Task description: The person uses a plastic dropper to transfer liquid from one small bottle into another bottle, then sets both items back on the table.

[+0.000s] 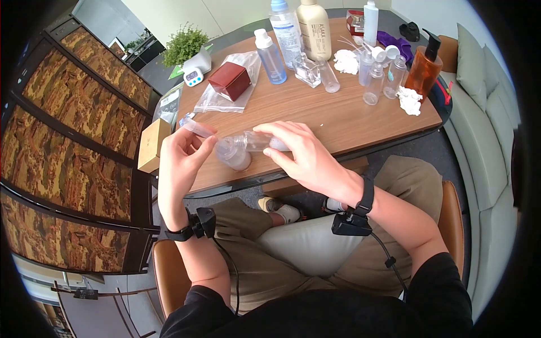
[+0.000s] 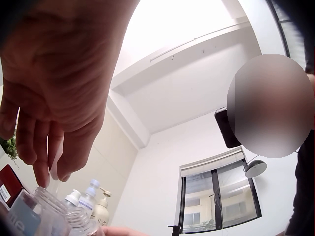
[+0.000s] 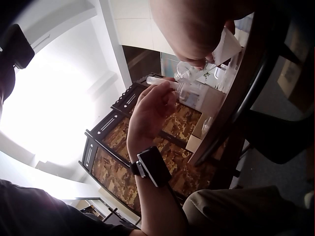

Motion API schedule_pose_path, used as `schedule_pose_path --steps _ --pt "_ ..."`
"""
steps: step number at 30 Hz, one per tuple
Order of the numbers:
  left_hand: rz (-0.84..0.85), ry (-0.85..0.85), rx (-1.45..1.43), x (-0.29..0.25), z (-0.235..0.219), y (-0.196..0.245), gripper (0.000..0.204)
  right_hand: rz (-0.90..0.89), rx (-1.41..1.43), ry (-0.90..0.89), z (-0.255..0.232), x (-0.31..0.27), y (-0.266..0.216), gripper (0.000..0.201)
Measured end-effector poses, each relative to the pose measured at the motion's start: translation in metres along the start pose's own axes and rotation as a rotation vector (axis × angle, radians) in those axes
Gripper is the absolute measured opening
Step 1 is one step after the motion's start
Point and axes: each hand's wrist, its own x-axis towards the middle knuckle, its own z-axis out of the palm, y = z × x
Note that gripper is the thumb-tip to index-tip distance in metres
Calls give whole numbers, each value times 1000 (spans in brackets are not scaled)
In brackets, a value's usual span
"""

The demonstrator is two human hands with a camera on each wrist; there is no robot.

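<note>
My left hand (image 1: 183, 160) pinches a translucent, tube-like plastic piece (image 1: 197, 128) between thumb and fingers, just left of a clear wide-mouthed jar (image 1: 235, 159). The jar stands near the table's front edge. In my right hand (image 1: 309, 153), a small clear bottle (image 1: 256, 141) lies on its side, gripped between thumb and fingers with its threaded neck pointing left, right at the jar's mouth. The left wrist view shows the jar's threaded rim (image 2: 49, 196) under the left fingertips, beside the bottle's neck (image 2: 78, 216). Something whitish shows at the bottle's held end.
Farther back on the wooden table (image 1: 315, 121) stand a blue spray bottle (image 1: 271, 59), a cream pump bottle (image 1: 314, 31), several small clear bottles (image 1: 373, 87) and an amber pump bottle (image 1: 422, 70). A dark red box (image 1: 230, 81) rests on a plastic bag; a cardboard box (image 1: 152, 145) is at left.
</note>
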Motion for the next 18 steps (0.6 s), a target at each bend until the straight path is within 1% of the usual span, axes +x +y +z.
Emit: schedule_pose_path --steps 13,15,18 --pt "6 3 20 0 -2 0 20 -1 0 7 1 0 0 39" --pt "5 4 22 0 -2 0 20 -39 -14 37 2 0 0 39" --pt "-5 2 31 0 -2 -1 20 -39 -7 32 3 1 2 39"
